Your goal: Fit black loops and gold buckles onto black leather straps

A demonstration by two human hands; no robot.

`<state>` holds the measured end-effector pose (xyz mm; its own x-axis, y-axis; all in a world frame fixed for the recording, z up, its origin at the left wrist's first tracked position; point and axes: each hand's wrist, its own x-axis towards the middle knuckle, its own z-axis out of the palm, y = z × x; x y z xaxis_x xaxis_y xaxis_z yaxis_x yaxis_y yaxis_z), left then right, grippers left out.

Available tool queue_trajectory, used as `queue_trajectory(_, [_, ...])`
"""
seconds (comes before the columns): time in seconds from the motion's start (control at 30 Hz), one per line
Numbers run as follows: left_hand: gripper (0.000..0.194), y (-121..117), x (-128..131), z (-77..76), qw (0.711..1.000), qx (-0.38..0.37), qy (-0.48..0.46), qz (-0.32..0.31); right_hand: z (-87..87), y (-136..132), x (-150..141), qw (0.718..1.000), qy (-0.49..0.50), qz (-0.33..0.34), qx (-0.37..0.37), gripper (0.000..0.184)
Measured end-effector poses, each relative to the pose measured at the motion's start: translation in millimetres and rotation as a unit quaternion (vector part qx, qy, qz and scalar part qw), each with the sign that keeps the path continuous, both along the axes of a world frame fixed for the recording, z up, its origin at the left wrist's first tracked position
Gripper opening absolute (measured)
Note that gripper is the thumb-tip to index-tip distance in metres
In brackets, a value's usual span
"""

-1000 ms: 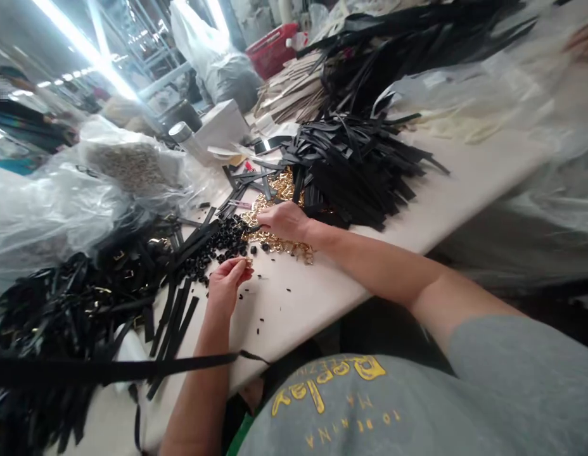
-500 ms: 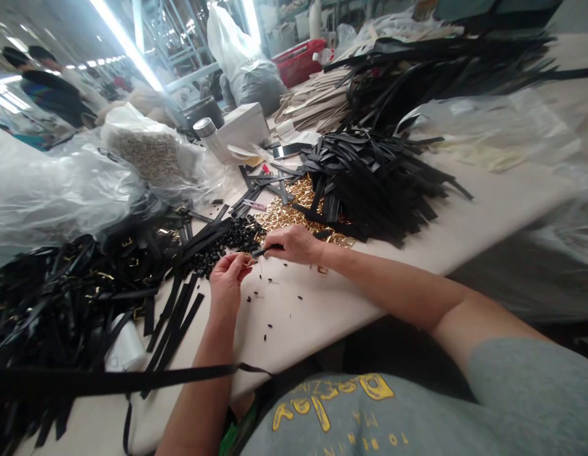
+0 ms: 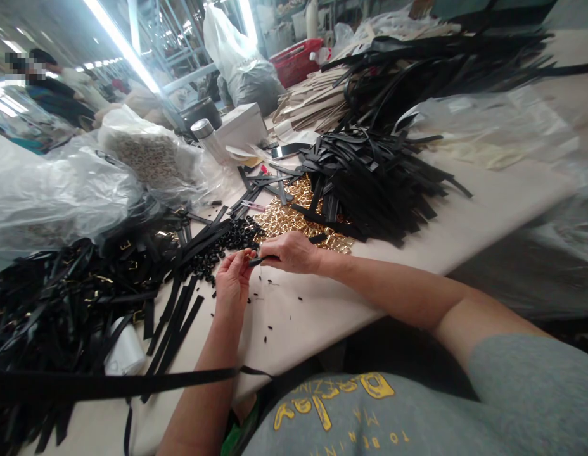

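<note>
My right hand [image 3: 290,251] is closed around a black strap [image 3: 263,260], whose end points left at my other hand. Pinched in my left hand [image 3: 234,271] is a small gold buckle [image 3: 251,254], mostly hidden by the fingers. The strap's tip meets the buckle there; whether it passes through I cannot tell. Just behind the hands lie a heap of gold buckles [image 3: 287,217] and a heap of small black loops [image 3: 237,234]. A thick pile of black straps [image 3: 370,180] lies beyond my right hand.
Finished-looking straps with buckles [image 3: 75,291] are heaped at left, beside a white spool [image 3: 125,348]. Pink-handled thread snips [image 3: 253,206], a phone [image 3: 287,151] and a flask [image 3: 206,136] lie farther back. Clear plastic bags [image 3: 146,145] stand at far left. Black bits dot the white table [image 3: 294,316].
My right hand has come from the buckle heap toward my left hand, bringing the strap's end to the buckle. The view has also shifted slightly.
</note>
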<state>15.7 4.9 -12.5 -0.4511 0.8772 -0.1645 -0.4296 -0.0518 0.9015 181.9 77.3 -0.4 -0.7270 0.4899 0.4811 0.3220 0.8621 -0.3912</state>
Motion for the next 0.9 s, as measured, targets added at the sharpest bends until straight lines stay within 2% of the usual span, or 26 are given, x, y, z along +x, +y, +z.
queue_trajectory(0.17, [0.027,1,7,-2.4,1.000,0.011,-0.002,-0.016,-1.7,1,-1,0.999,-0.014,-0.034,-0.007,0.018])
queue_trajectory(0.57, [0.034,-1,11,2.4,0.999,-0.020,0.027,0.032,-2.3,4,-1,0.999,0.013,-0.047,-0.003,0.014])
queue_trajectory(0.9, [0.039,3,3,-8.5,0.999,-0.026,0.004,-0.023,-2.2,5,1,0.998,-0.002,-0.055,0.026,0.015])
